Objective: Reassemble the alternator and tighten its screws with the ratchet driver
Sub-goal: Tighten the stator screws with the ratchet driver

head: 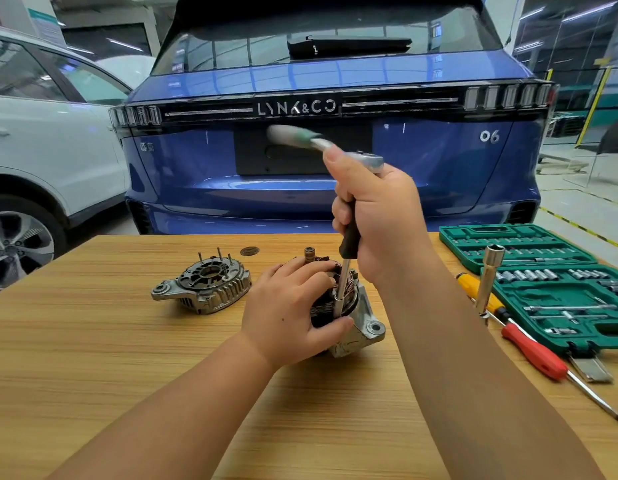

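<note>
Bright overhead light, glare on car; ratchet handle motion-blurred; edges bowed.

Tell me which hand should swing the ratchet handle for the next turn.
Probably the right hand: it already grips the driver's black extension below the ratchet. The left hand holds the alternator body steady.

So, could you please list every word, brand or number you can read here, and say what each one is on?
"LYNK&CO": on the blue car's tailgate.
"06": on the same tailgate, at the right.
Small badge at the tailgate's left: too blurred to read.
Wall poster: too blurred to read.
</note>
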`<state>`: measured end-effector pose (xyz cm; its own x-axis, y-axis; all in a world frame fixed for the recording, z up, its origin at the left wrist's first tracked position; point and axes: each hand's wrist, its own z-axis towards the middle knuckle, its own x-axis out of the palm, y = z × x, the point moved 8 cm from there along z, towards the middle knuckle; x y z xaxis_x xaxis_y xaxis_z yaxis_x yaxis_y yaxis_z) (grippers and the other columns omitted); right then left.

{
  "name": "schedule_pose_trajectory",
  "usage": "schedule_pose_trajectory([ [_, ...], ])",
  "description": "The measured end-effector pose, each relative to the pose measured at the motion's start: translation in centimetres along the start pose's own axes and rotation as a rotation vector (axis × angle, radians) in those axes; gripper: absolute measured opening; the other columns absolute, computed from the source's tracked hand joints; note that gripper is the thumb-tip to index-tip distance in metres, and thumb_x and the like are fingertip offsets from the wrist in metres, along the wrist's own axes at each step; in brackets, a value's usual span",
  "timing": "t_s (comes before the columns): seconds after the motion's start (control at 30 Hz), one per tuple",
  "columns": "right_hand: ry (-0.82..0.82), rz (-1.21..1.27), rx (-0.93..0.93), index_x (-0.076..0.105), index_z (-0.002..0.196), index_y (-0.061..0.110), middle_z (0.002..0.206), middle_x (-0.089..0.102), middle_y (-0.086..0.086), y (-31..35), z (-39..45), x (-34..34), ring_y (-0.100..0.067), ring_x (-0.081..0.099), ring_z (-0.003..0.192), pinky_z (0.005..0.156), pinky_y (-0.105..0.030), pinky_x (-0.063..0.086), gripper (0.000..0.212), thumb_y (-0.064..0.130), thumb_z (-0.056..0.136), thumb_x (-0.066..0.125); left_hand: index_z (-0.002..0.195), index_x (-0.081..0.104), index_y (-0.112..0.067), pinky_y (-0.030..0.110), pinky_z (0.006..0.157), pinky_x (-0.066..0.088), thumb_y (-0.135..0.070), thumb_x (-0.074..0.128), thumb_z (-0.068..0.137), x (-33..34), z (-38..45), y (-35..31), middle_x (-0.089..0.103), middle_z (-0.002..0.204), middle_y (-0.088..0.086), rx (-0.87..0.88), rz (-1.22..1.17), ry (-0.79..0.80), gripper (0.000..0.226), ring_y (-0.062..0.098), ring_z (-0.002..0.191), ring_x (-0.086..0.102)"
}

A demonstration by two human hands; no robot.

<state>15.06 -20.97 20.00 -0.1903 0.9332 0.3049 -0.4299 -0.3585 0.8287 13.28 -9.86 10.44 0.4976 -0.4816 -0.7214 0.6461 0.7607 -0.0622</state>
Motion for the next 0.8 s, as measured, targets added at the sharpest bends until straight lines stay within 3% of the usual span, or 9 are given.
schedule_pose_trajectory([
  [0.07, 0.093, 0.079, 0.049, 0.065, 0.092, 0.019, 0.066, 0.054, 0.003, -0.4, -0.1, 0.6, -0.011, 0.045, 0.052, 0.052, -0.027, 0.038, 0.007, 0.025, 0.091, 0.068, 0.099, 0.071, -0.023, 0.047, 0.095, 0.050, -0.064, 0.060, 0.082, -0.1, 0.0, -0.1, 0.067, 0.130, -0.007, 0.006, -0.005, -0.007, 0.045, 0.025, 0.125, 0.059],
  [0.17, 0.328, 0.252, 0.025, 0.054, 0.129, 0.021, 0.084, 0.061, -0.002, -0.2, -1.0, 2.3, -0.014, 0.049, 0.063, 0.057, -0.026, 0.041, 0.036, 0.010, 0.095, 0.056, 0.098, 0.070, -0.023, 0.042, 0.090, 0.050, -0.063, 0.060, 0.082, -0.3, 0.0, -0.2, 0.068, 0.126, -0.010, 0.014, 0.001, -0.029, 0.045, 0.020, 0.119, 0.060],
  [0.27, 0.399, 0.192, -0.101, 0.056, 0.128, 0.027, 0.086, 0.059, -0.005, 0.3, -1.3, 2.7, -0.016, 0.049, 0.066, 0.057, -0.026, 0.043, 0.039, 0.005, 0.097, 0.053, 0.099, 0.070, -0.023, 0.040, 0.088, 0.049, -0.063, 0.060, 0.083, -0.3, 0.0, -0.3, 0.067, 0.123, -0.012, 0.020, 0.003, -0.030, 0.045, 0.018, 0.115, 0.060],
  [0.4, 0.456, 0.251, -0.097, 0.057, 0.129, 0.026, 0.084, 0.058, -0.005, 0.3, -1.2, 3.0, -0.017, 0.050, 0.065, 0.055, -0.028, 0.042, 0.040, 0.007, 0.094, 0.052, 0.097, 0.069, -0.023, 0.042, 0.088, 0.049, -0.062, 0.063, 0.082, -0.3, 0.1, -0.3, 0.068, 0.122, -0.011, 0.014, 0.006, -0.025, 0.043, 0.019, 0.116, 0.060],
  [0.53, 0.510, 0.378, -0.040, 0.058, 0.131, 0.021, 0.088, 0.056, -0.011, 0.2, -1.3, 3.0, -0.024, 0.045, 0.069, 0.058, -0.035, 0.033, 0.046, 0.034, 0.093, 0.038, 0.100, 0.071, -0.023, 0.043, 0.089, 0.050, -0.062, 0.063, 0.081, -0.3, 0.0, -0.3, 0.068, 0.123, -0.012, 0.009, 0.002, -0.027, 0.044, 0.019, 0.118, 0.060],
  [0.57, 0.518, 0.385, -0.033, 0.060, 0.131, 0.021, 0.088, 0.055, -0.011, 0.1, -1.3, 2.9, -0.024, 0.045, 0.069, 0.059, -0.035, 0.033, 0.048, 0.042, 0.093, 0.039, 0.101, 0.071, -0.023, 0.044, 0.089, 0.051, -0.062, 0.063, 0.081, -0.3, 0.0, -0.3, 0.068, 0.123, -0.011, 0.006, 0.000, -0.024, 0.044, 0.019, 0.119, 0.060],
  [0.67, 0.550, 0.384, -0.014, 0.057, 0.132, 0.020, 0.089, 0.055, -0.008, 0.1, -1.4, 3.1, -0.020, 0.047, 0.070, 0.060, -0.033, 0.036, 0.064, 0.059, 0.082, 0.065, 0.100, 0.070, -0.023, 0.046, 0.090, 0.051, -0.062, 0.063, 0.081, -0.3, 0.1, -0.2, 0.068, 0.123, -0.011, -0.005, -0.001, -0.015, 0.044, 0.021, 0.119, 0.060],
  [0.73, 0.532, 0.390, 0.037, 0.055, 0.130, 0.020, 0.086, 0.056, -0.006, 0.0, -1.3, 3.2, -0.017, 0.049, 0.068, 0.059, -0.030, 0.039, 0.075, 0.061, 0.071, 0.078, 0.099, 0.070, -0.022, 0.048, 0.090, 0.051, -0.062, 0.063, 0.081, -0.2, 0.1, -0.2, 0.068, 0.124, -0.009, -0.007, -0.004, -0.010, 0.044, 0.023, 0.120, 0.061],
  [0.8, 0.397, 0.368, 0.084, 0.057, 0.121, 0.018, 0.079, 0.056, -0.002, -0.3, -0.8, 2.7, -0.014, 0.048, 0.061, 0.055, -0.029, 0.038, 0.068, 0.052, 0.069, 0.084, 0.099, 0.070, -0.022, 0.049, 0.091, 0.051, -0.062, 0.063, 0.081, -0.2, 0.0, -0.1, 0.068, 0.126, -0.009, -0.009, -0.009, -0.017, 0.044, 0.025, 0.122, 0.060],
])
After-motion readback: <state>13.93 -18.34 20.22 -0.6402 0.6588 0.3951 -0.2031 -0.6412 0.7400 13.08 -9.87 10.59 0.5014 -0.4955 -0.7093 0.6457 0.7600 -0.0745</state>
